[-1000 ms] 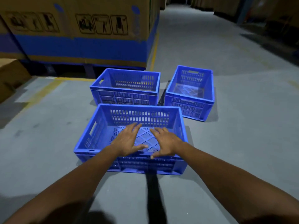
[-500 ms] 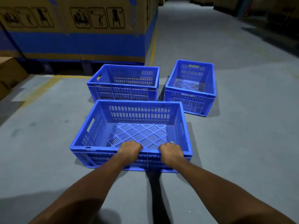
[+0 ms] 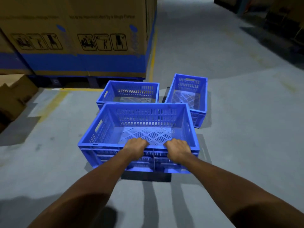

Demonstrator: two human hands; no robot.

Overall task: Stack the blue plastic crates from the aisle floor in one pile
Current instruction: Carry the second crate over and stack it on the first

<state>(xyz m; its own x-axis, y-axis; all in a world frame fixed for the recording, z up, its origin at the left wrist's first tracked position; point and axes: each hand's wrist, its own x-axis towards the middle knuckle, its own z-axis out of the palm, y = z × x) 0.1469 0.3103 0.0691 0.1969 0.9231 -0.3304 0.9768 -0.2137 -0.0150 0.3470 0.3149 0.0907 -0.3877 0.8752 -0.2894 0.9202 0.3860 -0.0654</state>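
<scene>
Three empty blue slatted crates are in the aisle. The nearest crate (image 3: 102, 129) is off the floor, tilted slightly, with a dark shadow under its near edge. My left hand (image 3: 135, 149) and my right hand (image 3: 178, 150) both grip its near rim, fingers curled inside. Behind it, a second crate (image 3: 130, 89) stands on the floor, its front wall hidden by the held crate. A third crate (image 3: 199, 99) stands on the floor to the right, turned lengthwise.
A big cardboard box with a blue band (image 3: 82, 46) rests on a pallet at the back left, along a yellow floor line (image 3: 153, 51). A smaller carton (image 3: 14, 94) sits at the far left. Grey concrete aisle floor (image 3: 246, 129) stretches right and ahead.
My hands went from flat over the crate's inside to gripping its near rim. The crate has since come up off the floor and now overlaps the crate behind it.
</scene>
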